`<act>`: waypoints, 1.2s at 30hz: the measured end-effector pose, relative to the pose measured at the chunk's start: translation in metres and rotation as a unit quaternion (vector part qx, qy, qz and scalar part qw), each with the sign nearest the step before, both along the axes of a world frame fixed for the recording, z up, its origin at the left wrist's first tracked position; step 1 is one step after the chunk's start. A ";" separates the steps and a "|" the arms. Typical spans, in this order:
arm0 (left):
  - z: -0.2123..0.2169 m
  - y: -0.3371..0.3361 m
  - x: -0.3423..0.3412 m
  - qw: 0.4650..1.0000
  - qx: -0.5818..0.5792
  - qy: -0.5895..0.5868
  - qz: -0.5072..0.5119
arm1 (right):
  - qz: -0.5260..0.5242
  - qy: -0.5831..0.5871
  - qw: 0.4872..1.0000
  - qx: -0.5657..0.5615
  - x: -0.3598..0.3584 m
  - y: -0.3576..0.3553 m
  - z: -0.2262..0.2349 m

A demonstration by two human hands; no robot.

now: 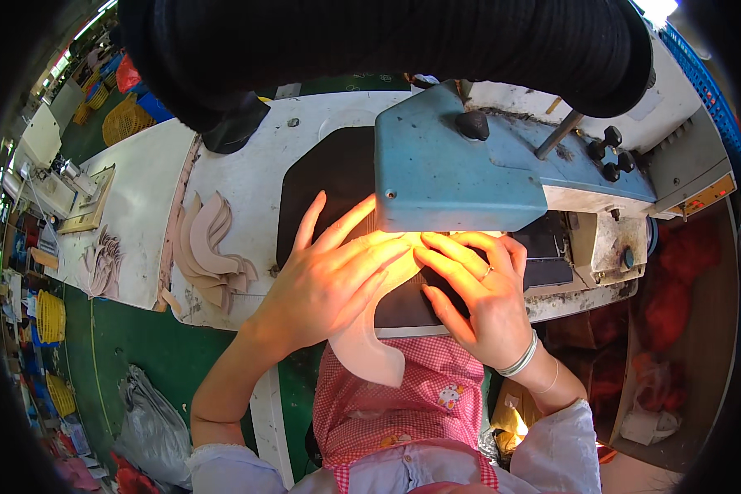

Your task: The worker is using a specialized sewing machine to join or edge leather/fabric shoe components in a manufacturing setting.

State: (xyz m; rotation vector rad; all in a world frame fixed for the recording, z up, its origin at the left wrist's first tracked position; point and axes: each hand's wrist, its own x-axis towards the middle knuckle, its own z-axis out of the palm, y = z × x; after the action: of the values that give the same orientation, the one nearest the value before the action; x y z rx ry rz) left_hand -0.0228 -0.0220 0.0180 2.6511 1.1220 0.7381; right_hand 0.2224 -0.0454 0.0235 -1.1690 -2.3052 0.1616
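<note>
A curved beige strip of sheet material [369, 354] lies under the blue head of a machine [445, 165], which looks like a sewing machine. Its wide end hangs over the near table edge, above my lap. My left hand [317, 284] rests on the strip from the left, its fingers stretched out and spread. From the right, my right hand [490, 300] reaches in with straight fingers, the fingertips touching the strip's right edge and the thumb apart. Orange light shines on both sets of fingertips. The machine's head hides whatever part works on the strip.
Left of my left hand, a stack of similar curved pieces [206, 247] lies on the white table [329, 107]. More pieces [103, 263] are bunched on the left table [152, 181]. A thick black hose [387, 45] crosses overhead. A grey plastic bag [152, 428] sits on the green floor.
</note>
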 end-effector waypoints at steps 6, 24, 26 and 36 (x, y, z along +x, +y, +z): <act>0.003 0.002 0.003 1.000 -0.008 0.003 0.002 | -0.002 -0.003 1.000 0.006 0.003 0.003 0.000; -0.001 0.001 0.008 0.999 0.018 0.022 0.042 | 0.043 0.177 0.937 -0.298 0.029 -0.056 -0.063; -0.003 0.000 0.010 0.998 0.021 0.031 0.046 | 0.065 0.306 0.842 -0.440 0.025 -0.057 -0.062; -0.005 -0.011 0.022 0.990 0.046 0.078 0.106 | -0.068 0.370 0.852 -0.363 0.071 -0.063 -0.018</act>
State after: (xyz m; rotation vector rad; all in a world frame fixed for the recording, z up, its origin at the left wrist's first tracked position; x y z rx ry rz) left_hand -0.0007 -0.0333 0.0129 2.7350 1.4617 0.6390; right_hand 0.2930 -0.1084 0.0053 -1.2805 -1.4645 1.2785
